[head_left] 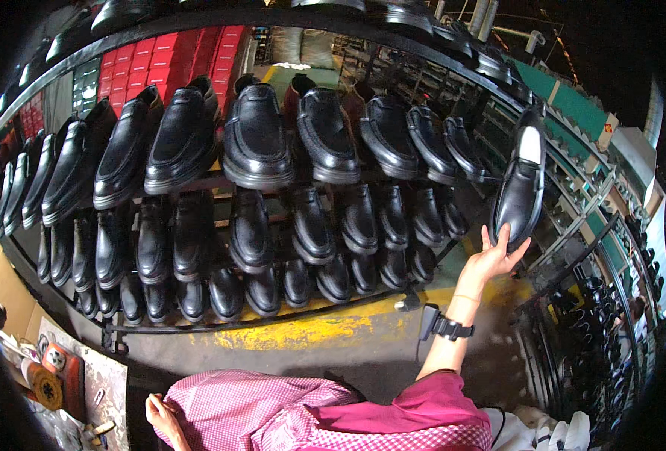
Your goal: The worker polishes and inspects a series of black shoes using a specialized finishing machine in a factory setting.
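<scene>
My right hand is stretched out to the right, its fingers closed round the toe end of a black leather loafer. The loafer points toe down to my hand, and a white insole shows in its opening. It is beside the right end of a rack's upper row of black loafers. My left hand is low at the left, by my checked pink apron. Its fingers are curled in; whether they hold something small cannot be made out. A dark device is strapped to my right wrist.
Several tiers of black shoes fill the metal rack ahead. Red boxes are stacked behind it. A worktable with an orange-and-brown tool stands at the lower left. More shoe racks line the right. The floor has a yellow stripe.
</scene>
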Action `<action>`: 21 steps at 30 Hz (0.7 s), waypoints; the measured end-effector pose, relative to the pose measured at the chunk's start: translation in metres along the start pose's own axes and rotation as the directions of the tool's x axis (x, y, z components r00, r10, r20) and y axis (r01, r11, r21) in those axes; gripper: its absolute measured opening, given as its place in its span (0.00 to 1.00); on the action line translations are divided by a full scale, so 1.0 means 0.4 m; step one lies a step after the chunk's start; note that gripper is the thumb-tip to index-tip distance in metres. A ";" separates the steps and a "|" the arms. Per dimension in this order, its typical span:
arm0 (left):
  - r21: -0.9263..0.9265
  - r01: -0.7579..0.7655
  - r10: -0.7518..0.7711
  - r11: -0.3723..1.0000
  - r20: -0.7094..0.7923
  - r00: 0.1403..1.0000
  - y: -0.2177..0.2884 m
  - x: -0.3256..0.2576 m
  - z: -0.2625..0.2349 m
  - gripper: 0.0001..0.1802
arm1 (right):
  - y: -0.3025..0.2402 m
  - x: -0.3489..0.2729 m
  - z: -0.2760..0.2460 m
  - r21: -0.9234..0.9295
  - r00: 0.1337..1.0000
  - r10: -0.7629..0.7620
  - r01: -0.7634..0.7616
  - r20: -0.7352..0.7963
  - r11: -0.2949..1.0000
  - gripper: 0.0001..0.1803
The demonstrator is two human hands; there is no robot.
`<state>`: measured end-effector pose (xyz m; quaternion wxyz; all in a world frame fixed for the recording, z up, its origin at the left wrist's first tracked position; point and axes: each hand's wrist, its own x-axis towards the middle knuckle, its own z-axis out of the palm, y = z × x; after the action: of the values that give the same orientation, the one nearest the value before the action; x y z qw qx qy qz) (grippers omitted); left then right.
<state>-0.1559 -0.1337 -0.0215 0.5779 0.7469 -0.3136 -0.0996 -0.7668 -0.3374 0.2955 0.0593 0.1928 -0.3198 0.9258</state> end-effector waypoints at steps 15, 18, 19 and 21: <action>0.155 0.058 -0.061 0.986 0.014 0.998 0.000 0.004 0.061 0.17 | 0.288 0.524 0.167 -0.945 0.988 -0.152 0.022 -0.029 0.326 0.38; 0.239 0.093 -0.094 0.967 -0.007 0.996 0.079 -0.018 0.033 0.16 | 0.264 0.433 0.190 -0.673 0.842 -0.538 0.424 0.047 0.606 0.24; 0.217 0.103 -0.106 0.971 0.006 0.994 0.082 -0.009 0.014 0.16 | 0.219 0.338 0.221 -0.414 0.926 -0.374 0.359 0.047 0.836 0.20; 0.086 0.185 -0.188 0.979 0.020 0.982 0.106 0.002 -0.025 0.15 | 0.028 0.092 0.327 -0.023 0.956 -0.165 0.176 0.241 0.984 0.16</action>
<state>-0.1651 -0.1319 0.0212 0.5296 0.7952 -0.2541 -0.1506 -0.7616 -0.4273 0.3979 0.1042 0.3280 -0.3270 0.8801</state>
